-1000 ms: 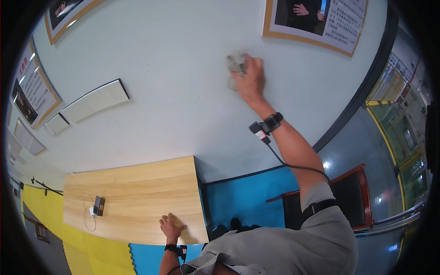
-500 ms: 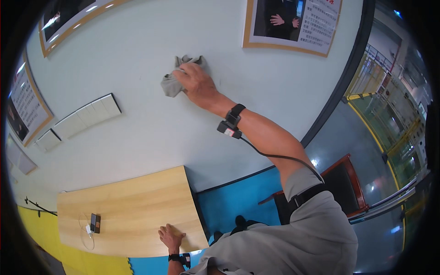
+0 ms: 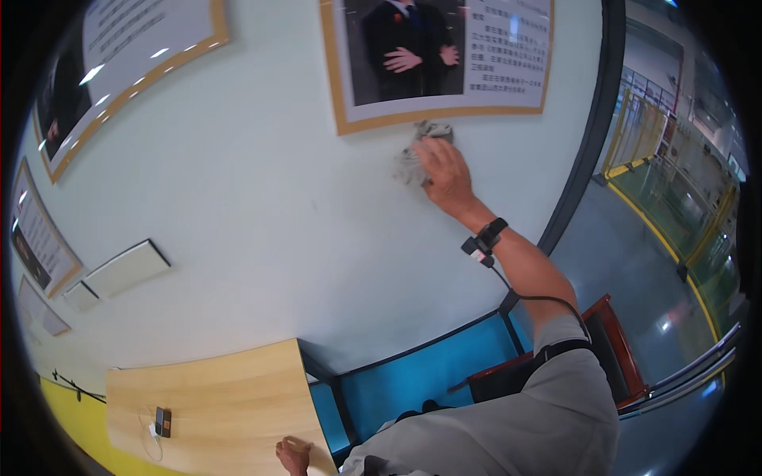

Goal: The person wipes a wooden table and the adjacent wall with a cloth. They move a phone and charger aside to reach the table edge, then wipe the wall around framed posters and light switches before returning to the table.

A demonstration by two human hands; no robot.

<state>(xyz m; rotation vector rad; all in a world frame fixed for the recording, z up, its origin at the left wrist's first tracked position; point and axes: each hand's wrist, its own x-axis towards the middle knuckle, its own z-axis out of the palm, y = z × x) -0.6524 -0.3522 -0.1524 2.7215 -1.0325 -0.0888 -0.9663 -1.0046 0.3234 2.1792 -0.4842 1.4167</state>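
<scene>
My right hand presses a crumpled grey cloth against the white wall, just below a framed poster with a photo and print. Its fingers are curled over the cloth, and a black band with a cabled device is on the wrist. Low in the view my left hand rests with fingers apart on the wooden table, near its right end. A small black device with a white cable lies farther left on the tabletop.
More frames and small white panels hang on the left wall. A dark chair with red wooden frame stands at lower right, above blue flooring. Beyond a black wall edge are yellow railings and a walkway.
My right hand and cloth swept left, then moved back rightward to just under the poster. The view has tilted upward, so the table and my left hand sit lower in it.
</scene>
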